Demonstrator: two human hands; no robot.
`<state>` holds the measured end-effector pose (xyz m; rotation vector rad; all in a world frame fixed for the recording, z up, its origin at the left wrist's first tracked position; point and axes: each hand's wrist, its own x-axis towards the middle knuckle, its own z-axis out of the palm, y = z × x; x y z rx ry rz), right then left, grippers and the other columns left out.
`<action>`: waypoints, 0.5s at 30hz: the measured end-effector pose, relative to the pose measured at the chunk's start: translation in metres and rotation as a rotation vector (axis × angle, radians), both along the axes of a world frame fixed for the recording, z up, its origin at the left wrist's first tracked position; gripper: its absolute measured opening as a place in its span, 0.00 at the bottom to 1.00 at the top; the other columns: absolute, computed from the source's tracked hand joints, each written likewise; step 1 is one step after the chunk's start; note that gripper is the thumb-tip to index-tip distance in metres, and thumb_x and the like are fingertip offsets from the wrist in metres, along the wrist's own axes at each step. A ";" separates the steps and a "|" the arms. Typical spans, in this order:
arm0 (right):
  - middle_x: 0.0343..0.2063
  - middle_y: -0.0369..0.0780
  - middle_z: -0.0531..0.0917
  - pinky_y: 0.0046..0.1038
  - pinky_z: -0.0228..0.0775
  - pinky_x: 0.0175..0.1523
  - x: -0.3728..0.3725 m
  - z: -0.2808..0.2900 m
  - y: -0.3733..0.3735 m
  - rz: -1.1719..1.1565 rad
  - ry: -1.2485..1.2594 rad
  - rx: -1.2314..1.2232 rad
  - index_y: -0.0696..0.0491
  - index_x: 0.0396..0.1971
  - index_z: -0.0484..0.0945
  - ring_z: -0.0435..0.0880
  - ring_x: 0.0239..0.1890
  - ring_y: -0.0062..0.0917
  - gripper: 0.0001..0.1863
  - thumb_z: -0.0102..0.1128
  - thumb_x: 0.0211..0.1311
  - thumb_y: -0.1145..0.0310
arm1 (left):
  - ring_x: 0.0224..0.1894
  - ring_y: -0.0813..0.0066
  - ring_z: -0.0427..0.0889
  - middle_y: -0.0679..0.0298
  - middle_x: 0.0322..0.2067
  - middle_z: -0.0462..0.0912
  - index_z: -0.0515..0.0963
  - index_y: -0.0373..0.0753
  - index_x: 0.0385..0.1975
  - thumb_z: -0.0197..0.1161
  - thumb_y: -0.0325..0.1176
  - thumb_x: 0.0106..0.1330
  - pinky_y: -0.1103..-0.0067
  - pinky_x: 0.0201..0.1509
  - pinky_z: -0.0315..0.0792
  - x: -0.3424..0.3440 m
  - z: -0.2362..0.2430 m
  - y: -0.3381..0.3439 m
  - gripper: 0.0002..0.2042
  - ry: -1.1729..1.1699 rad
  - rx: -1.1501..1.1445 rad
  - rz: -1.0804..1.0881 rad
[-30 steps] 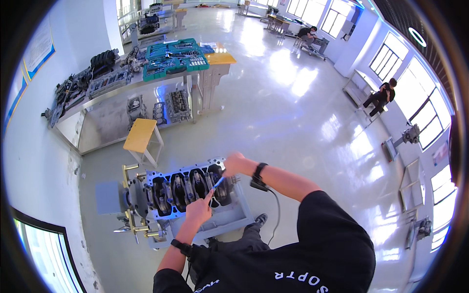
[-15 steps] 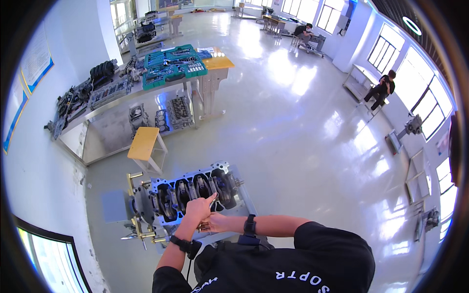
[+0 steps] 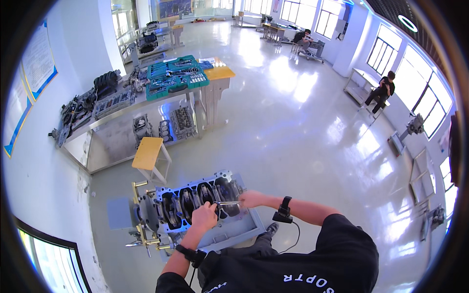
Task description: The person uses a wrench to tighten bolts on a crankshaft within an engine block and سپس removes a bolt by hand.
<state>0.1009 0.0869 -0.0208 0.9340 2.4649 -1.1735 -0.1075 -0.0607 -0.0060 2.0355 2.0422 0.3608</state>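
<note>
An engine block (image 3: pixel 222 177) with its open side up shows a row of crankshaft throws and caps (image 3: pixel 188 205); it is mounted on a metal stand with a grey tray (image 3: pixel 244 225) underneath and brass-coloured handles (image 3: pixel 151 240) at the left. My left hand (image 3: pixel 204 217) is closed at the head of a silver wrench (image 3: pixel 227 203), over the middle caps. My right hand (image 3: pixel 251 199) grips the far end of that wrench, which lies almost horizontal across the block's right part. What sits under the wrench's head is hidden by my left fingers.
A yellow-topped stool (image 3: pixel 146 154) stands behind the block. Farther back, a steel bench (image 3: pixel 112 151) bears a green socket case (image 3: pixel 178 83) and engine parts (image 3: pixel 105 83). One person (image 3: pixel 381 93) sits by the right windows, another (image 3: pixel 303 39) farther back. A white wall (image 3: pixel 53 185) bounds the left.
My right hand swung down beside my left hand, then back out rightward, so the wrench now lies crosswise. The view has shifted slightly, and the block appears lower in the picture.
</note>
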 end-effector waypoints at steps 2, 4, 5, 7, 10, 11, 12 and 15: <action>0.25 0.43 0.82 0.37 0.74 0.36 -0.008 0.011 0.012 0.117 0.029 0.251 0.57 0.29 0.81 0.82 0.28 0.36 0.17 0.54 0.53 0.57 | 0.33 0.59 0.80 0.60 0.34 0.73 0.74 0.46 0.47 0.55 0.35 0.54 0.65 0.34 0.75 0.004 -0.004 -0.002 0.18 -0.032 -0.036 0.029; 0.28 0.45 0.83 0.40 0.73 0.38 -0.018 0.024 0.021 0.060 -0.137 0.073 0.55 0.28 0.82 0.82 0.32 0.41 0.21 0.53 0.52 0.51 | 0.33 0.59 0.80 0.60 0.34 0.73 0.74 0.47 0.47 0.55 0.35 0.54 0.66 0.34 0.75 0.005 -0.007 -0.004 0.18 -0.021 -0.059 0.013; 0.28 0.45 0.83 0.40 0.73 0.38 -0.023 0.029 0.023 0.063 -0.132 0.075 0.55 0.28 0.82 0.82 0.32 0.41 0.21 0.53 0.52 0.51 | 0.33 0.59 0.80 0.60 0.34 0.73 0.74 0.47 0.47 0.55 0.35 0.54 0.66 0.34 0.75 0.004 -0.010 -0.006 0.18 -0.014 -0.084 -0.001; 0.26 0.44 0.83 0.39 0.73 0.37 -0.032 0.034 0.028 0.190 -0.182 0.335 0.55 0.24 0.82 0.82 0.32 0.39 0.22 0.53 0.53 0.49 | 0.33 0.59 0.80 0.59 0.35 0.73 0.72 0.49 0.51 0.54 0.35 0.55 0.65 0.34 0.75 0.003 -0.022 -0.013 0.20 -0.003 -0.086 -0.024; 0.25 0.44 0.83 0.38 0.73 0.36 -0.044 0.040 0.045 0.391 -0.258 0.417 0.54 0.25 0.83 0.82 0.32 0.38 0.24 0.51 0.54 0.46 | 0.32 0.58 0.80 0.58 0.36 0.74 0.65 0.51 0.59 0.55 0.34 0.54 0.65 0.33 0.75 0.008 -0.022 -0.022 0.28 -0.001 -0.104 -0.027; 0.25 0.44 0.83 0.38 0.73 0.36 -0.046 0.042 0.049 0.393 -0.254 0.414 0.54 0.25 0.83 0.82 0.32 0.38 0.24 0.51 0.54 0.46 | 0.32 0.58 0.80 0.58 0.36 0.74 0.65 0.51 0.59 0.55 0.34 0.54 0.65 0.33 0.75 0.009 -0.017 -0.025 0.28 0.003 -0.108 -0.025; 0.23 0.43 0.82 0.37 0.72 0.35 -0.045 0.045 0.055 0.397 -0.256 0.355 0.53 0.25 0.83 0.82 0.31 0.37 0.25 0.52 0.54 0.44 | 0.32 0.59 0.80 0.58 0.36 0.74 0.63 0.52 0.60 0.55 0.33 0.53 0.65 0.33 0.75 0.011 -0.011 -0.028 0.29 -0.022 -0.082 -0.001; 0.22 0.41 0.82 0.37 0.71 0.33 -0.041 0.044 0.058 0.363 -0.204 0.301 0.53 0.25 0.83 0.81 0.28 0.36 0.26 0.53 0.53 0.42 | 0.31 0.59 0.80 0.58 0.36 0.74 0.60 0.52 0.62 0.56 0.33 0.53 0.65 0.32 0.76 0.008 -0.002 -0.031 0.32 -0.043 -0.050 0.029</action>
